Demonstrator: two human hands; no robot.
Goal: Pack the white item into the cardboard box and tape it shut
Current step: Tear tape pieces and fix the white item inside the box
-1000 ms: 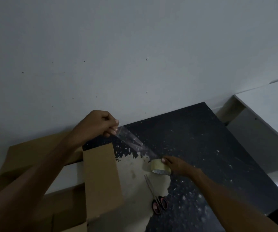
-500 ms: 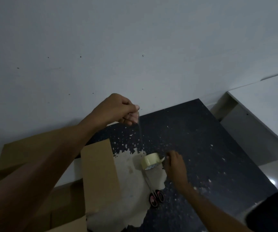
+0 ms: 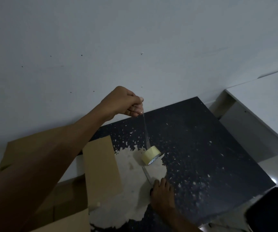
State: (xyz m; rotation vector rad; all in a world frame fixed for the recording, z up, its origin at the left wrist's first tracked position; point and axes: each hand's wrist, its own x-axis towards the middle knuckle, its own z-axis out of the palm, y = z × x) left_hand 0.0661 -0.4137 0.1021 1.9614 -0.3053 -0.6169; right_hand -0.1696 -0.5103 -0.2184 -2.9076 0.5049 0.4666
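Note:
My left hand (image 3: pixel 126 104) is raised above the table and pinches the free end of a clear tape strip (image 3: pixel 145 131). The strip runs straight down to the yellowish tape roll (image 3: pixel 150 154), which sits tilted at the edge of the table's worn pale patch. My right hand (image 3: pixel 162 191) lies low on the table with its fingers over the handles of the scissors (image 3: pixel 145 174), whose blades point toward the roll. The open cardboard box (image 3: pixel 101 171) stands at the left with its flaps up. A white surface (image 3: pixel 74 166) shows between the flaps.
The black table (image 3: pixel 210 148) is speckled with chipped paint and ends at the wall behind. A white cabinet (image 3: pixel 260 106) stands to the right beyond a gap. A dark object (image 3: pixel 272 210) sits at the bottom right corner.
My right hand has let go of the tape roll and dropped down onto the scissors' handles. My left hand has lifted the tape end higher, so the strip now hangs nearly vertical.

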